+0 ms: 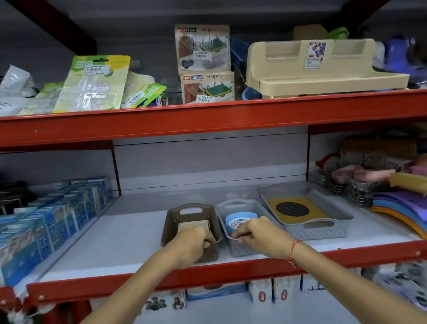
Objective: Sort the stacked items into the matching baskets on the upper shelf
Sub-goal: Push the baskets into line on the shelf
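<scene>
Grip, left: left hand (192,242) curled over the near rim of the brown basket (175,222), fingers closed on its edge.
Grip, right: right hand (257,233) clasped on the near rim of the small grey basket (223,213); a red thread bracelet (292,251) sits on that wrist.
Brown basket: perforated, with a handle slot in the far wall; a beige square item (193,225) lies inside, partly hidden by the left hand.
Small grey basket: just beside the brown one on its right — holds a blue round item (240,219) with a patterned top face.
Large grey basket (322,230): right of the small one, set at a slant; a yellow flat item (296,210) with a dark mesh circle lies in it.
Shelf (126,240): white board, red front rail; all three baskets stand on it near the front edge.
Left of shelf: rows of blue boxes (46,223).
Right of shelf: fanned purple, blue and orange sheets (416,216), wire baskets behind them.
Shelf above: carded packets (94,84) at left, two stacked soap-dispenser boxes (204,62) in the middle, a beige plastic rack (322,69) at right.
Arms: both bare, reaching forward over the red rail — hands close together, not touching.
</scene>
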A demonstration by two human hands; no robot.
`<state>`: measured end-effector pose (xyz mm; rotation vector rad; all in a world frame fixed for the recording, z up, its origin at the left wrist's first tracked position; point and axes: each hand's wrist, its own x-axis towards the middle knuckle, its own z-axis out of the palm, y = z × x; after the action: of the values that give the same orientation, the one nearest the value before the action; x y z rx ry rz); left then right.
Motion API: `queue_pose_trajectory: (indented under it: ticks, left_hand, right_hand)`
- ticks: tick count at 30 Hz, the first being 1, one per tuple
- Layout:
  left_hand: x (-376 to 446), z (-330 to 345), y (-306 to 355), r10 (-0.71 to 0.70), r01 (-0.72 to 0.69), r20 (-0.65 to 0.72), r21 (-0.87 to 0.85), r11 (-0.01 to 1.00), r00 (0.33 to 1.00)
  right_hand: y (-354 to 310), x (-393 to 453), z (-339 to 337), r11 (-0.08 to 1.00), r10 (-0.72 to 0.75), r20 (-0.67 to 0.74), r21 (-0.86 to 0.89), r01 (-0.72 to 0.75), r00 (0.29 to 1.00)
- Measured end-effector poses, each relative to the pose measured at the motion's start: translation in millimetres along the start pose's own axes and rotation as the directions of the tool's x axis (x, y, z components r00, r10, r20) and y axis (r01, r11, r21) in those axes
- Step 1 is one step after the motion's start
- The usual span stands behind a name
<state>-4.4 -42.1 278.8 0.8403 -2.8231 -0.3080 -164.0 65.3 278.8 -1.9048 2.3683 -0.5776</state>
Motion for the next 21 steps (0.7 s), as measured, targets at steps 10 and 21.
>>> queue_pose_trajectory:
  ticks: [10, 21]
  left_hand:
    - [-29, 3, 28, 0.018, -0.016, -0.029, 0.050, 0.999, 0.999]
    - [-31, 5, 51, -0.030, 0.031, -0.051, 0.002, 1.000, 0.998]
  right_hand:
    - [0, -36, -1, 0.995, -0.095, -0.036, 0.010, 0.095, 0.995]
    - [55, -20, -31, 0.993, 0.111, -0.265, -0.016, -0.119, 0.958]
